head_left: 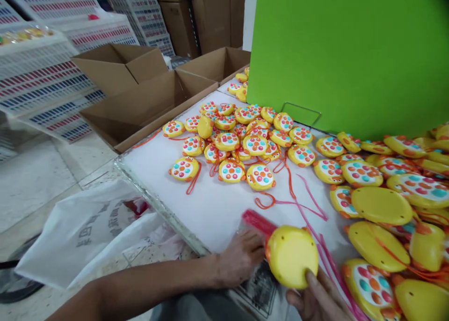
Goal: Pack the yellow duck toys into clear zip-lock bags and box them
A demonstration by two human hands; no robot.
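White tabletop (206,213) bears yellow toys (232,170) beside cardboard boxes (140,101).

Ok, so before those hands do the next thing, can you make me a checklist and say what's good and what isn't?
1. Right hand has hold of the yellow toy: ok.
2. That toy's button side faces the camera: not ok, its plain back shows.
3. Left hand is gripping the pink bundle: cannot tell; it is close to it, but the grip isn't clear.
4. Pink strips are tidy: not ok, they lie loose on the white tabletop.
5. Other toys are all button side up: not ok, some show yellow backs.
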